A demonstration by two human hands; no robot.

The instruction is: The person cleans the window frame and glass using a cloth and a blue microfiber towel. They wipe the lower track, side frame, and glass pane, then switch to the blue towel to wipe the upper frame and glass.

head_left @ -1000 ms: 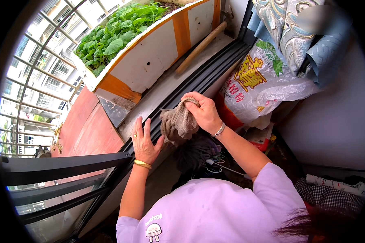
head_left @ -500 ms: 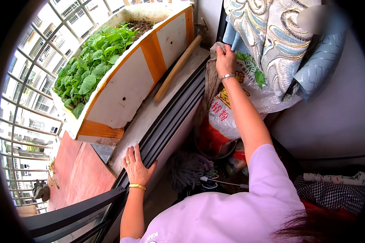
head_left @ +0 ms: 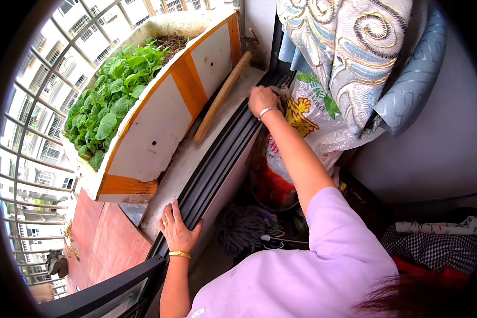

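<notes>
Left of the window track (head_left: 217,163), a planter box (head_left: 148,127) is standing. On the track's near part, the left hand (head_left: 179,233) is resting, fingers spread, holding nothing. Farther along the track, the right hand (head_left: 263,100) is gripping a cloth (head_left: 282,93), fingers curled.

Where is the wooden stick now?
In the head view, the wooden stick lies upper centre, on the ledge between the white planter box and the black window track, left of the right hand.

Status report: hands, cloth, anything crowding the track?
Left hand open, at track's near end. Right hand gripping cloth, far end; cloth mostly hidden. Bag close beside right hand; stick alongside track, not on it.
</notes>
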